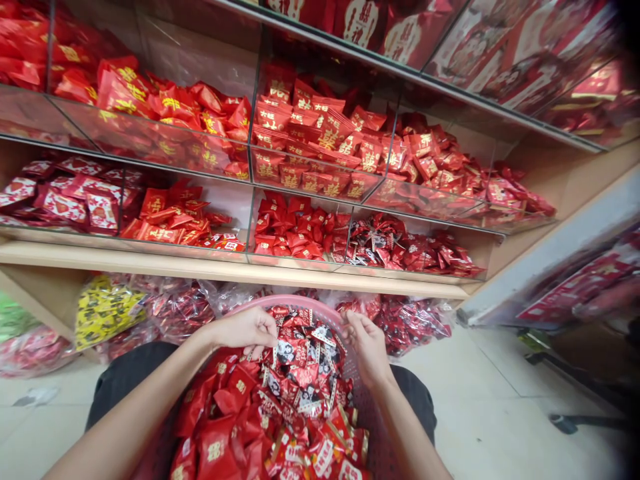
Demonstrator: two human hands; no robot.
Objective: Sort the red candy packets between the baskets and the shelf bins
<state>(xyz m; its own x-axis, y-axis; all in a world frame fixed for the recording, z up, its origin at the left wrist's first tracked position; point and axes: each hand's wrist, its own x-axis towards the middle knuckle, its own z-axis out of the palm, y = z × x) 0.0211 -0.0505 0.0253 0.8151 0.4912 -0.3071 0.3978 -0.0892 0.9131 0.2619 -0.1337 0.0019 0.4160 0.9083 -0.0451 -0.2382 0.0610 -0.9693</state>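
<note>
A pink plastic basket (295, 299) sits between my knees, full of wrapped candies. Red film-strip wrappers with black-and-white pictures (307, 397) fill its upper middle. Plain red packets with gold print (220, 450) lie at the left, and red-and-gold packets (333, 453) at the lower right. My left hand (250, 330) is over the basket's upper left, fingers curled and closed, tips against the edge of a film-strip candy. On the right, my right hand (367, 343) is closed beside the rim, fingertips at the pile's edge. Whatever either pinch holds is too hidden to make out.
Ahead stands a wooden shelf (235, 269) with clear-fronted compartments of red candies (300, 230). Under it lie bags of red candies (415, 327) and a bag of yellow packets (107, 310). A wheeled chair base (565, 421) is on the tiled floor at right.
</note>
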